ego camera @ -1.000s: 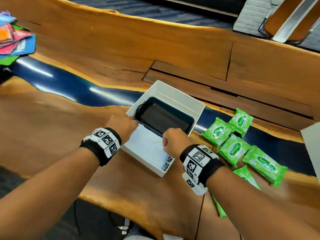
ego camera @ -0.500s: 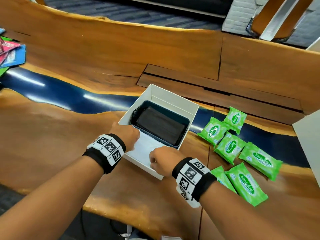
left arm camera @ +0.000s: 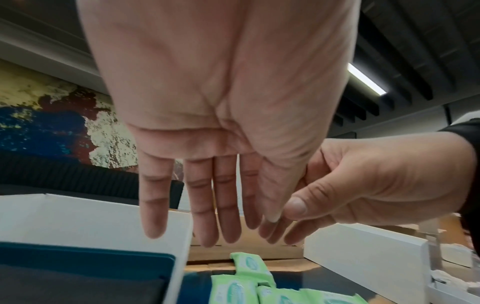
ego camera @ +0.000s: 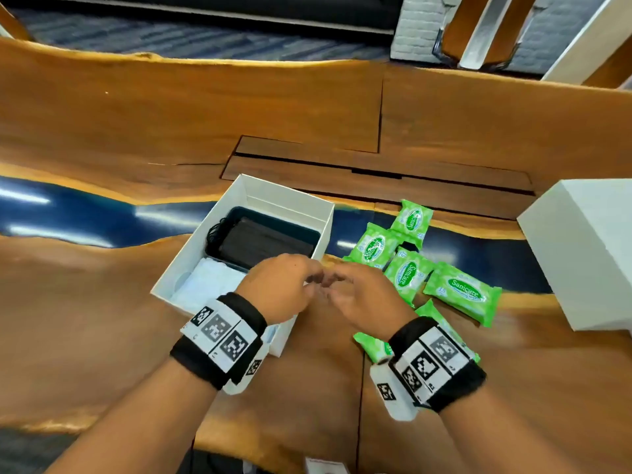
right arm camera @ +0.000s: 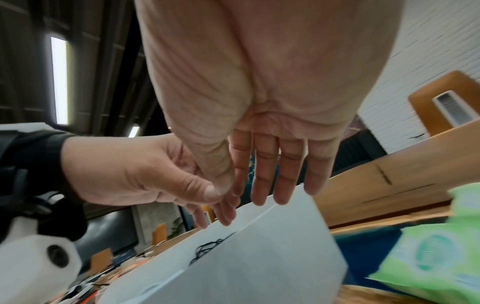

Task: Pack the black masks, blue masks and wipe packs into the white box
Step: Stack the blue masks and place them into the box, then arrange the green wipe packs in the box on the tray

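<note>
The white box (ego camera: 287, 197) stands open on the wooden table. Black masks (ego camera: 263, 246) lie in a dark teal tray in its far half, and pale blue masks (ego camera: 212, 282) fill the near half. My left hand (ego camera: 290, 285) and right hand (ego camera: 359, 295) hover side by side above the box's near right corner, fingertips almost meeting. The left wrist view shows the left hand (left arm camera: 207, 205) with straight fingers and nothing in it. The right hand (right arm camera: 272, 164) is just as flat and empty. Several green wipe packs (ego camera: 461, 294) lie on the table right of the box.
A white lid or second box (ego camera: 588, 248) sits at the right edge of the table. A dark blue resin strip (ego camera: 85, 213) runs across the wood. One wipe pack (ego camera: 372, 345) lies under my right wrist. Chairs stand beyond the far edge.
Both hands have lifted off the pale masks in the near half of the box and moved right, coming together above its right corner. The view has also shifted right.
</note>
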